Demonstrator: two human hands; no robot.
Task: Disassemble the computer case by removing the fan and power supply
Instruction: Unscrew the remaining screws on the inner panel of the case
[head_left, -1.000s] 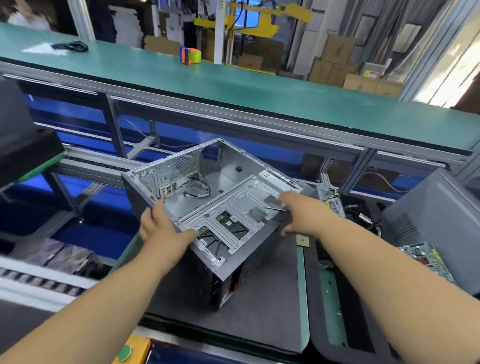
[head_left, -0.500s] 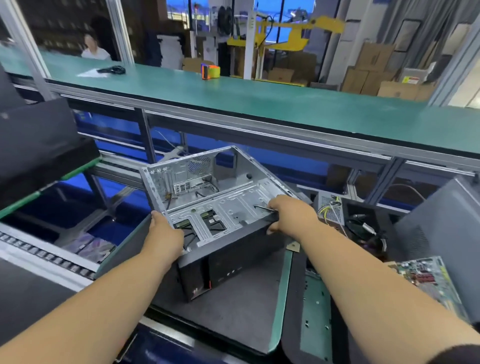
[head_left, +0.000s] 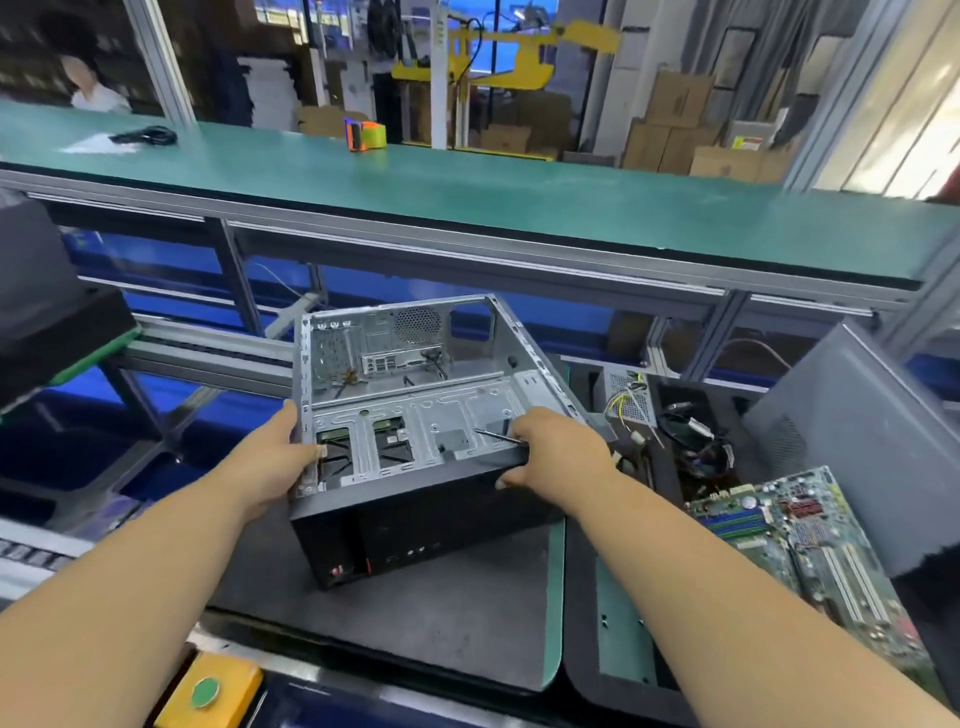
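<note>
Both hands hold the open grey steel computer case (head_left: 415, 415) in their grip: left hand (head_left: 270, 457) on its near-left edge, right hand (head_left: 558, 454) curled over its near-right rim. The case stands tilted on the dark grey bench mat (head_left: 415, 623). It looks gutted, with the silver perforated power supply (head_left: 631, 397) lying just right; judged next: carry the shell off.

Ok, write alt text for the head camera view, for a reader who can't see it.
A person's left hand and right hand hold an open, mostly emptied computer case by its near corners, over a dark mat. To the right lie a circuit board, loose cables and a grey panel.
</note>
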